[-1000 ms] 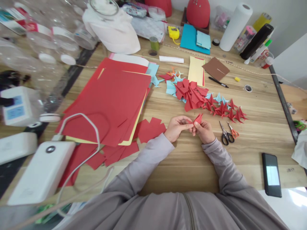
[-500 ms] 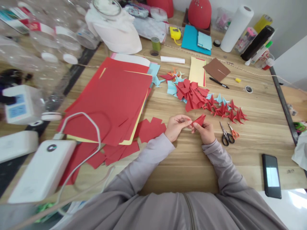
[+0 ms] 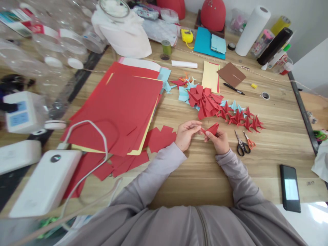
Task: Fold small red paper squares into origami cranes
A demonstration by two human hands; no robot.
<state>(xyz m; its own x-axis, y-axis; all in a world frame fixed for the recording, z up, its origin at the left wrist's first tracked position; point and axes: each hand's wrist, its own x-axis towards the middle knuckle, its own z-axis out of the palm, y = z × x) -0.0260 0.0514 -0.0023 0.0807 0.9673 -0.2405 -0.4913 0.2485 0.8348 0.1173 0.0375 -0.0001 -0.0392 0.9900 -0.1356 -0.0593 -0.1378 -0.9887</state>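
Between my two hands is a small piece of folded red paper (image 3: 213, 128), narrow and pointed. My right hand (image 3: 218, 140) pinches its body between thumb and fingers. My left hand (image 3: 188, 134) has thumb and forefinger closed at the thin left tip of the same paper. Just beyond the hands lies a heap of red folded paper pieces (image 3: 205, 99), with a group of red paper cranes (image 3: 238, 118) to its right. Some light blue folded pieces (image 3: 233, 105) show among them. Black-handled scissors (image 3: 242, 145) and small orange-handled scissors (image 3: 249, 140) lie right of my right hand.
Large red sheets (image 3: 120, 109) are stacked on the left, with red paper squares (image 3: 162, 138) beside my left hand. A white power bank (image 3: 47, 182) with a cable stands front left. A phone (image 3: 290, 188) lies at the right edge. Plastic bottles (image 3: 69, 44) crowd the back left.
My left hand has shifted slightly left, drawing its fingertips along to the thin tip, so more of the red paper shows between the hands. My right hand stays nearly in place.
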